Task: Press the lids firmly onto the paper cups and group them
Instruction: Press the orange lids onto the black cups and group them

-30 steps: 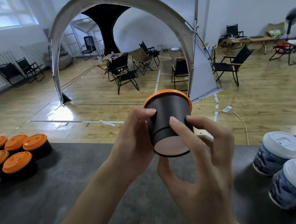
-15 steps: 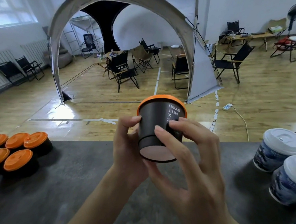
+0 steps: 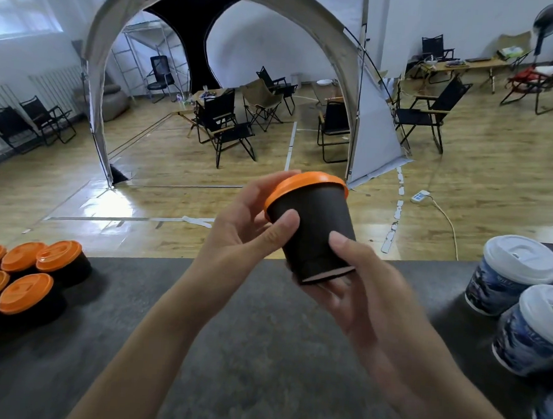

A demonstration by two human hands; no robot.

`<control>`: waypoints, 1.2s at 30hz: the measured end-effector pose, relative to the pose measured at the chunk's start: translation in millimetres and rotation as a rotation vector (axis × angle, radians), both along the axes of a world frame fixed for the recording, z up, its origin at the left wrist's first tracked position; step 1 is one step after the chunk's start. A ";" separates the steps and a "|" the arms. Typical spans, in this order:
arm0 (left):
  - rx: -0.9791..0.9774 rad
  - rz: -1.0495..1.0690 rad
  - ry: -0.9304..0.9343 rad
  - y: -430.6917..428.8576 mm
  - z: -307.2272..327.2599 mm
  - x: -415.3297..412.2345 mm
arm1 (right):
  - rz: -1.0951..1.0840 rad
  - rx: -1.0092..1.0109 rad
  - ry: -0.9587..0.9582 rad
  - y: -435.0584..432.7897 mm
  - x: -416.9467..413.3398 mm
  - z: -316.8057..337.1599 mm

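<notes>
Two hands [image 3: 246,228] [image 3: 376,307] around tilted cup [image 3: 316,228]

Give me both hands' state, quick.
Left hand: grips the black cup near its orange lid.
Right hand: grips the same cup at its base.

6 orange-lidded black cups [image 3: 25,294]: 5 on the surface [image 3: 260,354] at left, plus 1 held cup [image 3: 312,237]. 4 white-lidded cups [image 3: 520,276] at right (2 cut off by the frame edge).
</notes>
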State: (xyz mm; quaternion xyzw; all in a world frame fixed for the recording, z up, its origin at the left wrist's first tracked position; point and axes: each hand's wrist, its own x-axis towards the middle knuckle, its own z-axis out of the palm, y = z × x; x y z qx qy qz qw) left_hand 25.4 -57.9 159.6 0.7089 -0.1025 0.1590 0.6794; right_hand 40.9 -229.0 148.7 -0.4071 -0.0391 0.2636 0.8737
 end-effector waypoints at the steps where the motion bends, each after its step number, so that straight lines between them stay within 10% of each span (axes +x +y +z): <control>1: -0.061 -0.035 0.003 2.0 -2.5 0.8 | 0.067 0.072 0.070 0.2 -0.4 4.3; 6: -0.114 -0.032 0.003 6.7 -12.2 2.7 | 0.204 0.339 0.284 -1.6 -3.0 13.7; 12: 0.157 -0.014 -0.070 9.6 -18.1 1.2 | 0.039 0.084 0.164 1.9 1.6 -1.1; 17: -0.645 0.006 0.257 -7.0 -42.3 17.9 | -0.321 -0.590 -0.473 8.6 0.2 -33.5; 22: -0.975 -0.081 0.413 -36.3 -75.0 24.1 | -0.451 -0.850 -0.909 21.5 9.2 -39.3; 29: -1.069 0.036 0.437 -36.6 -96.7 19.1 | -0.311 -1.216 -1.192 25.6 24.4 -17.0; 36: -1.026 0.009 0.433 -26.4 -87.5 19.4 | -0.383 -1.088 -1.199 34.1 23.9 -30.7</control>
